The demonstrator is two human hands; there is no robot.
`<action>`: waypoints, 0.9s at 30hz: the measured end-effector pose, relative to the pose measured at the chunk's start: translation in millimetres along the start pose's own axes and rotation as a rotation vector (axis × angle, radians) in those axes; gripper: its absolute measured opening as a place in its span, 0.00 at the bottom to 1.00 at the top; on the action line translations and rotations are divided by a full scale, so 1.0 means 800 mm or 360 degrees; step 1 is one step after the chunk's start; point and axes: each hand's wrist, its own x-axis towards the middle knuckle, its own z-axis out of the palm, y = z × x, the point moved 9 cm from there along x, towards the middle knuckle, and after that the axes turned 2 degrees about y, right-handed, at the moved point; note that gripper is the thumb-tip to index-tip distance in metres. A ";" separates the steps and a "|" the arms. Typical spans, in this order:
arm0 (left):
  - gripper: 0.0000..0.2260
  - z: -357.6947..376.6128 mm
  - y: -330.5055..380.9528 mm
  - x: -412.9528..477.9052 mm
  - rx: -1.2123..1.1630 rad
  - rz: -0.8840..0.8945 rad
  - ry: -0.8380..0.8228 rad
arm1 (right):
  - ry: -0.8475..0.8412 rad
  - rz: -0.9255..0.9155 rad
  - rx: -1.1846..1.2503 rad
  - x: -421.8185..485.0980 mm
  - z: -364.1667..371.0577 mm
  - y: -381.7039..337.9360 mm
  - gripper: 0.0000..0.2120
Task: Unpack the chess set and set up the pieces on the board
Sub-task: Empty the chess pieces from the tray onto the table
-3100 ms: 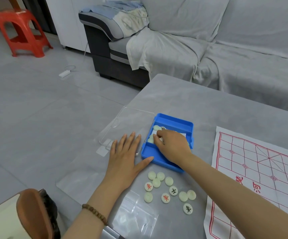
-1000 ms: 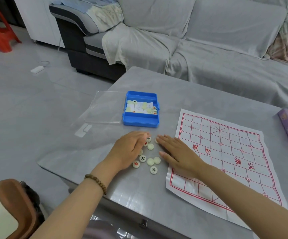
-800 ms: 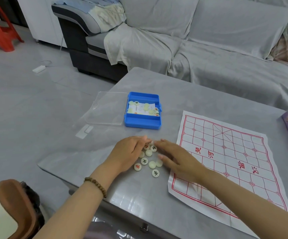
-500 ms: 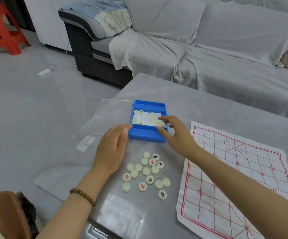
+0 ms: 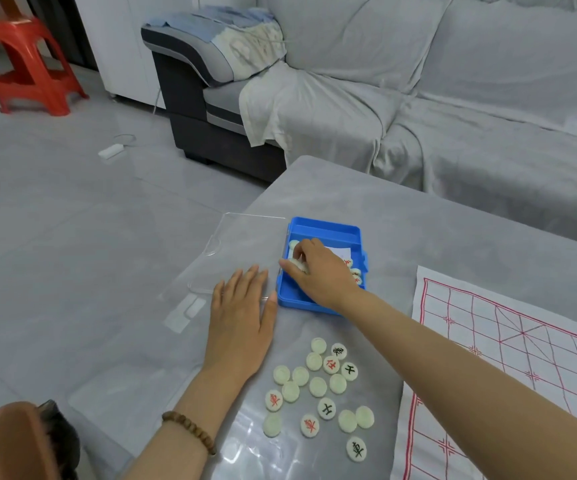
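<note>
Right hand (image 5: 318,271) inside box (image 5: 325,227), fingers curled round several pieces (image 5: 298,265). Left hand (image 5: 242,323) flat, fingers straight, on surface (image 5: 418,220) just beside box. Pile (image 5: 317,386) lies loose near board (image 5: 508,358). Judgement: discs light, hard, smooth, liable to slip; pinch by rims, few at once.

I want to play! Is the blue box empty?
Not empty: round cream pieces lie inside the blue plastic box, beside the right hand.
</note>
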 end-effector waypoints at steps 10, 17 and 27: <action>0.35 -0.003 0.002 0.001 0.0037 0.0010 0.0070 | 0.0055 -0.0238 -0.0054 0.002 0.003 -0.010 0.16; 0.34 -0.003 0.004 0.001 0.0036 0.0010 0.0071 | 0.0074 -0.0238 -0.0268 0.005 0.000 -0.016 0.20; 0.35 -0.002 0.001 0.001 0.0012 -0.0005 0.0068 | 0.0222 0.0088 -0.0102 0.006 -0.012 0.011 0.26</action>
